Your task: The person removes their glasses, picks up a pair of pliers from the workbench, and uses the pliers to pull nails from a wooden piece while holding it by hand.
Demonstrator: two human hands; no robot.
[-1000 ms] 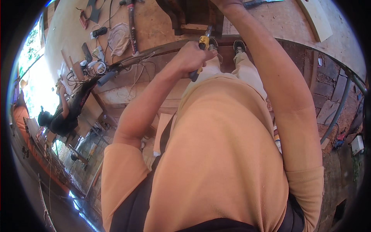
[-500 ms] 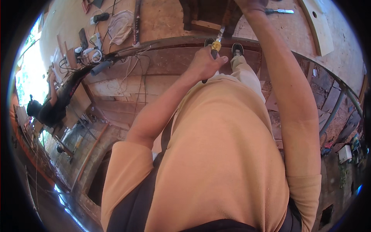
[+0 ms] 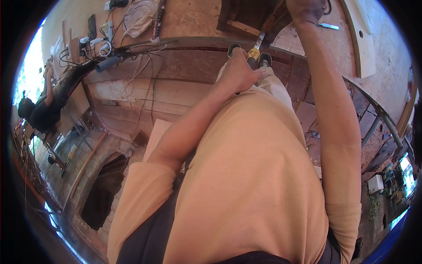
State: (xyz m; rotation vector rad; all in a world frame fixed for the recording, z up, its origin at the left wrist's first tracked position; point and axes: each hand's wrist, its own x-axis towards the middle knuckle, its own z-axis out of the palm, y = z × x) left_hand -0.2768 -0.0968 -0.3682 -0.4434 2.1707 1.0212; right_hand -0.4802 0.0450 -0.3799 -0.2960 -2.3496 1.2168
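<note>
The left hand [image 3: 241,74] is closed around the yellow-and-black handle of a chisel-like tool [image 3: 254,53], whose long axis runs away from the body and slightly rightward. Its metal end points at the near edge of a dark wooden workpiece [image 3: 229,14], just right of the pale strip [image 3: 244,28] there; whether metal and wood touch, I cannot tell. The right hand [image 3: 307,9] is beyond the tool and to its right, beside the workpiece, farther from the handle than the left; it is cut by the upper edge, so its grip cannot be told. Near it is a bright metal blade [image 3: 329,26].

Across the wooden bench top [image 3: 187,28], left to right, are a white power strip [image 3: 106,29], a crumpled cloth [image 3: 140,18], a dark tool handle with red markings [image 3: 158,21] and, past both hands, a pale board [image 3: 365,57] (with one round hole through it).

In the room, a co-worker in black [image 3: 46,108] is at far left, above a dark floor opening [image 3: 100,193]; a white box [image 3: 375,184] stands at right.
</note>
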